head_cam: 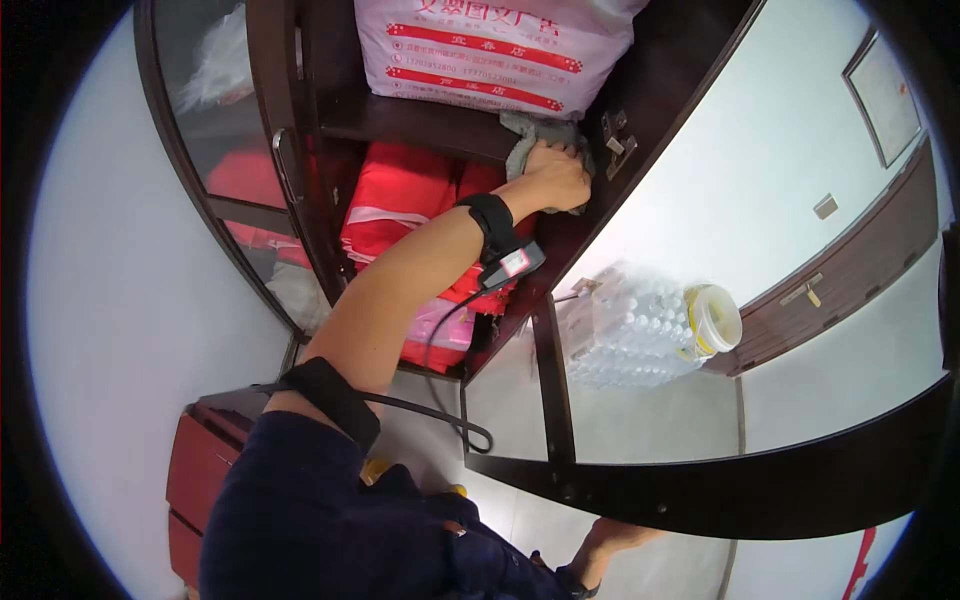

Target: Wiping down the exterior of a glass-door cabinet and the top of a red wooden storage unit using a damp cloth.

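My left hand point(559, 176) presses a grey cloth point(559, 131) against the front of a shelf point(420, 116), by the right inner wall of a dark wooden cabinet point(577, 247). The fingertips sink into the cloth. Black straps circle the forearm, and a small device point(514, 264) with a cable sits at the wrist. Low on the right, my right hand point(622, 534) is at the edge of the opened cabinet door point(675, 499), its fingers mostly hidden behind the frame. Just above the cloth stands a white plastic bag point(487, 56) bearing red writing.
Folded red fabric point(397, 187) and a pink package point(442, 322) fill the lower compartment. The left glass door point(225, 112) has a metal handle. Packed clear bottles point(637, 322) and a white bucket point(716, 319) stand beyond the right door. A reddish cabinet point(199, 465) is at lower left.
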